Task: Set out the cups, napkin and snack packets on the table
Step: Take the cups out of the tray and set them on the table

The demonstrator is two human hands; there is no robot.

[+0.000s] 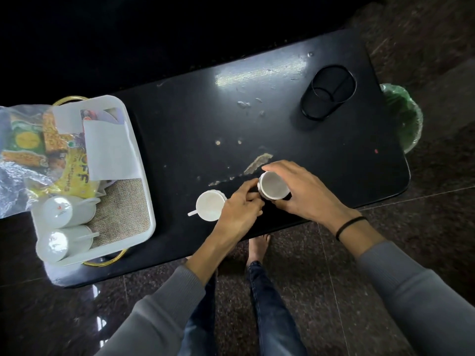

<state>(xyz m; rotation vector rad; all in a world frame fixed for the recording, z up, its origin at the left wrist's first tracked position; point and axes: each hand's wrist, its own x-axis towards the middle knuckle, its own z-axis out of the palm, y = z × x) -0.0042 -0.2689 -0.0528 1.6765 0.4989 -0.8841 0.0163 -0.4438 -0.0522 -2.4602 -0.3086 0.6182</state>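
Two white cups stand near the front edge of the black table point(321, 155). My right hand point(305, 194) wraps around the right cup point(273, 186), which is upright. My left hand point(240, 209) touches that same cup's left side with its fingertips, and partly covers the other cup point(209, 204), whose handle points left. In the white tray point(140, 191) at the table's left end lie two more white cups point(60, 210) on their sides, a white napkin point(108, 150) and yellow snack packets point(74, 173) in clear plastic.
A black mesh holder point(327, 92) lies at the table's far right. A green-lined bin point(406, 116) sits past the right edge. Crumbs and smears point(257, 163) mark the tabletop centre. Burlap point(120, 211) lines the tray. My legs and bare foot point(258, 247) are under the front edge.
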